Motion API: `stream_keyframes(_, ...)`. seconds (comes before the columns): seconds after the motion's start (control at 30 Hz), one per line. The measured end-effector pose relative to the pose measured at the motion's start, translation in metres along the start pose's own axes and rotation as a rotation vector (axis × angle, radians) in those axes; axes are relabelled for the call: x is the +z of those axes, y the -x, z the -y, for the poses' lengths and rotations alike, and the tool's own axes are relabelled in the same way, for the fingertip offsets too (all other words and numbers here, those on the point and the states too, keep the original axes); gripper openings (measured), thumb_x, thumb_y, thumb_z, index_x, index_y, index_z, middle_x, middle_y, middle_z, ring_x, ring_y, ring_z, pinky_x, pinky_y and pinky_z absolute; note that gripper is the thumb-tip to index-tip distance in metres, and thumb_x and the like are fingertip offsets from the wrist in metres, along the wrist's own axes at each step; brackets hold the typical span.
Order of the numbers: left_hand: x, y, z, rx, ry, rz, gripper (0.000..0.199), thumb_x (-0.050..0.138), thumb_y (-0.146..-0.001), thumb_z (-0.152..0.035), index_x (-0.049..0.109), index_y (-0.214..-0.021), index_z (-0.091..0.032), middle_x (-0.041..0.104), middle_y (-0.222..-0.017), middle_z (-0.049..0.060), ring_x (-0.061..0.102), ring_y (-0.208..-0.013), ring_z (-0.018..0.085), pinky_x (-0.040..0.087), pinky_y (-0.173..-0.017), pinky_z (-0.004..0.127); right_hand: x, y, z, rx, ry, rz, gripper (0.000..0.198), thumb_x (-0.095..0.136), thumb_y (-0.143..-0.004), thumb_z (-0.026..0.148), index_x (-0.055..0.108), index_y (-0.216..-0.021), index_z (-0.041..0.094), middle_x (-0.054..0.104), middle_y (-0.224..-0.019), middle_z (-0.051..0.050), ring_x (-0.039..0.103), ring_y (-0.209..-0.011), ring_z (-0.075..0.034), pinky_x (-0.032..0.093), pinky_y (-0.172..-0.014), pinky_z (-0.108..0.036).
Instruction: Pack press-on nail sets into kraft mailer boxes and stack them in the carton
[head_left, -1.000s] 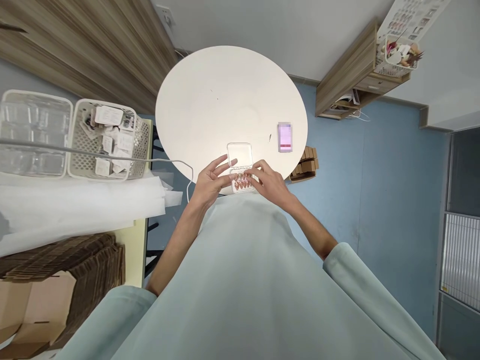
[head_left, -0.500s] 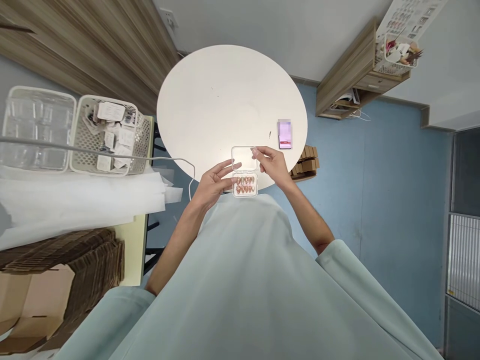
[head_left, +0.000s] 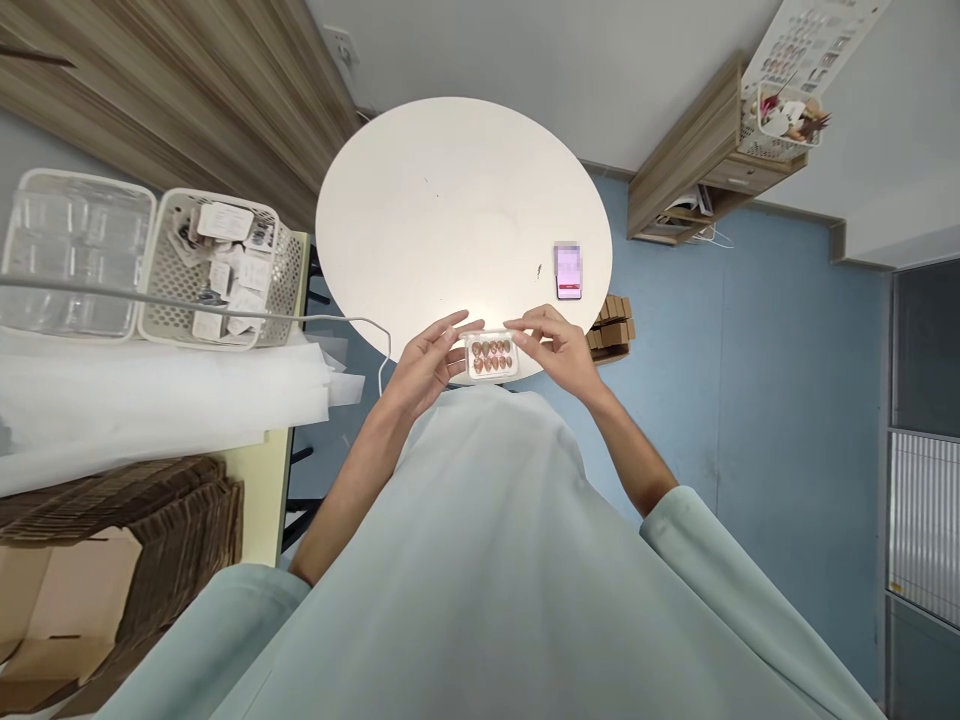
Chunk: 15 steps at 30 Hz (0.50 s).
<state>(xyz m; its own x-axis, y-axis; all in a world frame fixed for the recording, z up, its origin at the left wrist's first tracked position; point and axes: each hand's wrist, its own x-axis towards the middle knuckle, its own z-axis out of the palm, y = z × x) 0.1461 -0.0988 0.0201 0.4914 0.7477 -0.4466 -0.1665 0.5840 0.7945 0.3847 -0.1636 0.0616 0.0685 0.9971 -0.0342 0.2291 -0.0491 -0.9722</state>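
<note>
A small clear plastic case (head_left: 491, 374) with its lid down is at the near edge of the round white table (head_left: 450, 200). Two rows of press-on nails (head_left: 492, 350), brownish pink and shiny, show through the lid. My left hand (head_left: 426, 365) holds the case at its left side, fingers curved around that edge. At the upper right corner, the fingertips of my right hand (head_left: 561, 348) press on the case. Part of the left fingers is hidden behind the case.
On the table's right lies a phone (head_left: 568, 272) with a lit screen. A cable (head_left: 330, 317) crosses from the left. Baskets (head_left: 157, 265), white wrapping sheets (head_left: 150, 395) and folded cardboard boxes (head_left: 180, 540) are on the left side. Small brown boxes (head_left: 613, 330) stand beyond the table's right edge.
The case's clear lid, raised half a second ago, is now folded down over the nails. Both hands have come to the case's upper edge and sides.
</note>
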Motion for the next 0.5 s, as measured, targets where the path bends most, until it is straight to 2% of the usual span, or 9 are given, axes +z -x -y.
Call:
stream_keyframes(0.23, -0.002, 0.003, -0.006, 0.035, -0.071, 0.009, 0.075, 0.092, -0.087, -0.058, 0.069, -0.151, -0.025, 0.066, -0.160, 0.018, 0.073, -0.137, 0.037, 0.066, -0.110, 0.050, 0.002, 0.024, -0.001, 0.089, -0.044, 0.085, 0.041, 0.082, -0.097, 0.064, 0.085, -0.121, 0.031, 0.066, -0.113, -0.005, 0.063, -0.084, -0.014, 0.051, -0.062, -0.025)
stream_keyframes(0.4, -0.006, 0.002, -0.011, 0.061, -0.165, -0.003, 0.083, 0.096, -0.081, -0.054, 0.067, -0.154, -0.027, 0.065, -0.162, 0.018, 0.070, -0.141, 0.040, 0.065, -0.110, 0.054, 0.006, 0.023, 0.000, 0.258, -0.143, 0.015, 0.061, 0.091, -0.085, 0.066, 0.076, -0.131, 0.029, 0.073, -0.114, -0.003, 0.063, -0.072, -0.010, 0.051, -0.060, -0.025)
stream_keyframes(0.5, -0.007, 0.001, -0.014, 0.092, -0.212, -0.013, 0.087, 0.097, -0.079, -0.057, 0.065, -0.155, -0.027, 0.065, -0.162, 0.019, 0.072, -0.138, 0.041, 0.066, -0.109, 0.055, 0.012, 0.020, 0.002, 0.425, -0.183, 0.042, 0.059, 0.088, -0.082, 0.074, 0.076, -0.111, 0.023, 0.077, -0.098, -0.003, 0.062, -0.061, -0.010, 0.044, -0.051, -0.024)
